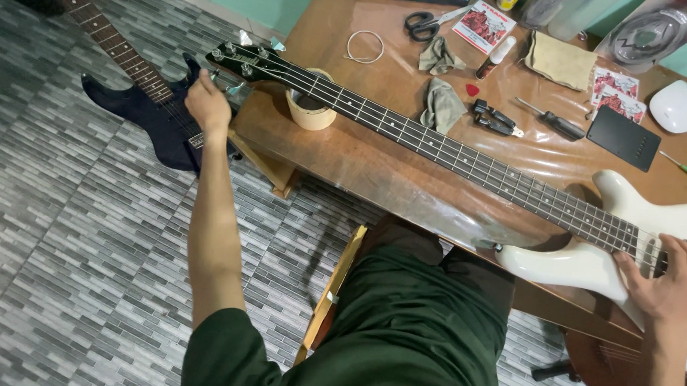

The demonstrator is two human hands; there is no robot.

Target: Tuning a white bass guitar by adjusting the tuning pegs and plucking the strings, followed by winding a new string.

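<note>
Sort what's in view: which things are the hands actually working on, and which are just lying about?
In hand:
- white bass guitar, its neck resting on a tape roll
- left hand at the headstock tuners
- right hand on the strings over the body

Lying about:
- dark guitar on the floor
- scissors
- screwdriver
- cloths
- red pick
- coiled string

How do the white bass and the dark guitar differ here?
The white bass lies across the table, its neck propped on a tape roll; the dark guitar lies on the tiled floor. The bass body is glossy white, the guitar's dark blue. Both hands work the bass: the left hand at its tuners, the right hand on its strings; the guitar is untouched. Both are solid-bodied with dark fretboards.
</note>
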